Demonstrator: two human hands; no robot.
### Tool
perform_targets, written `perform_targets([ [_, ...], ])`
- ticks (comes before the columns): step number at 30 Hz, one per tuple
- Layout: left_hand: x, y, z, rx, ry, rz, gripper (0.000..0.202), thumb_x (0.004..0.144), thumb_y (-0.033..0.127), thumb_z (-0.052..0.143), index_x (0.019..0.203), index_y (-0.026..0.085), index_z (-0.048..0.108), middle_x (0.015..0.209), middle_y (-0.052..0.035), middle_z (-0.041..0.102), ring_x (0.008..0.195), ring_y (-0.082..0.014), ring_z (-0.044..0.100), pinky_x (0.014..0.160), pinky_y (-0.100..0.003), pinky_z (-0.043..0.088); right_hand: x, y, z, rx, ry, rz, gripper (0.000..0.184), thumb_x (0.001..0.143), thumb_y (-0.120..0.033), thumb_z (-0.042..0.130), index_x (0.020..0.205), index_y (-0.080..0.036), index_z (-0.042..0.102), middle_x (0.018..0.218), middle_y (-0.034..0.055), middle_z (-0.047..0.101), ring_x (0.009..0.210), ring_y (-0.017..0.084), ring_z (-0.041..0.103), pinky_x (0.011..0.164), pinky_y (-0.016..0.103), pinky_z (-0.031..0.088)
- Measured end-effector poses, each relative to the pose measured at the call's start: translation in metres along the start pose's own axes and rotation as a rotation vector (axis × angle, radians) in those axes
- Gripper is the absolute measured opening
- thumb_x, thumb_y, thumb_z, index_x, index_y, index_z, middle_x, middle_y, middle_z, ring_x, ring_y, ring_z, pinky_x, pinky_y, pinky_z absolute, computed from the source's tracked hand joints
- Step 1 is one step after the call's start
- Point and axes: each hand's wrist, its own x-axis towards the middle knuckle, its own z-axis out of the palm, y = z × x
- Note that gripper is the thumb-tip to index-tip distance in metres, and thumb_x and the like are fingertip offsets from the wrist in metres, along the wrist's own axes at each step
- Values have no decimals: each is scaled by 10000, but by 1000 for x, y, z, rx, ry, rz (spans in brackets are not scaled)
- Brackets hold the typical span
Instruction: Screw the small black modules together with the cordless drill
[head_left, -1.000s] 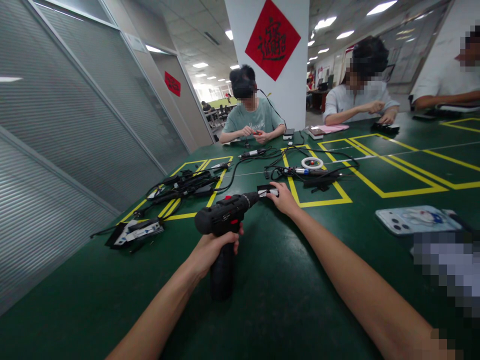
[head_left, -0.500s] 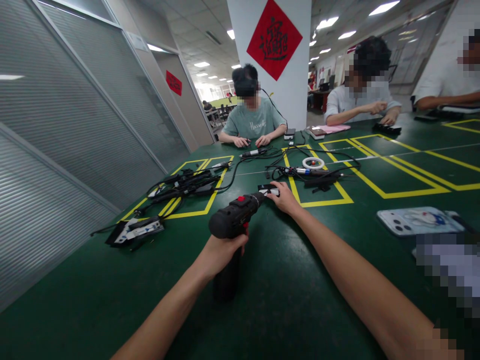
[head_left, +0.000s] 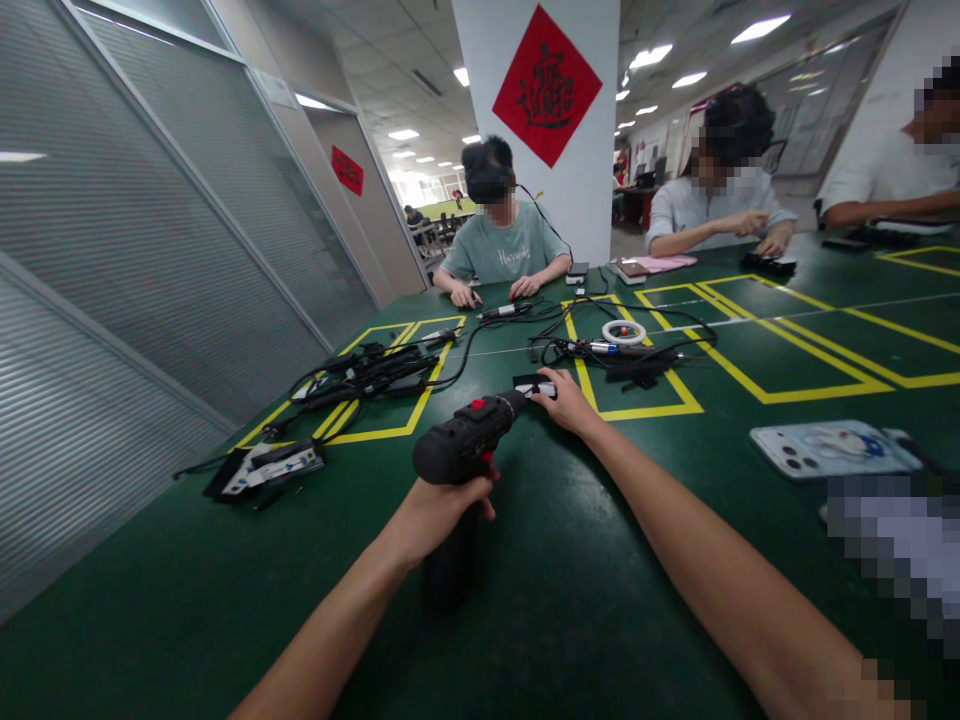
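A black cordless drill (head_left: 459,440) with red buttons is gripped by my left hand (head_left: 442,510), whose fingers wrap round its handle. The drill points forward and to the right, its chuck close to a small black and white piece (head_left: 534,386) on the green table. That piece is pinched by my right hand (head_left: 564,402) from its right side. The exact kind of the piece does not show. The tip of the drill bit is too small to make out against it.
Black cables and tools (head_left: 375,368) lie heaped on the left, near a black and white bundle (head_left: 266,465). Soldering irons and a white ring (head_left: 623,332) sit beyond my right hand. A phone (head_left: 832,448) lies at the right. Co-workers (head_left: 504,240) sit across the green table (head_left: 600,600).
The view has shifted slightly. My hands keep hold of the drill and the small piece, with little movement. The co-worker opposite has moved one hand to the left.
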Motion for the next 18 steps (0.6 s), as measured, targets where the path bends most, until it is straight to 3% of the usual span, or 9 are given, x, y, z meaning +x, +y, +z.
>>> perform_targets([
  [4,1,-2,-2,-21,6,-20,338,692,216,598,1024,156,581,990,-76,657,540,-135,555,605,-314,437,2,-1,1,13,-13,0,485,803,-340,608,1259,-213,505,1194,96,482,1090,201,531,961,328,407],
  [10,4,-7,-5,52,-16,6,212,721,211,576,923,150,598,699,-19,624,569,-148,545,622,-297,413,2,-2,1,10,0,11,489,796,-346,617,1255,-213,512,1183,94,484,1081,203,533,954,329,412],
  [18,2,-4,-4,38,-12,-6,159,722,214,561,865,151,594,646,6,579,577,-141,530,618,-271,409,3,1,4,20,22,-6,489,786,-335,630,1246,-208,525,1149,90,490,1061,205,533,967,341,399],
])
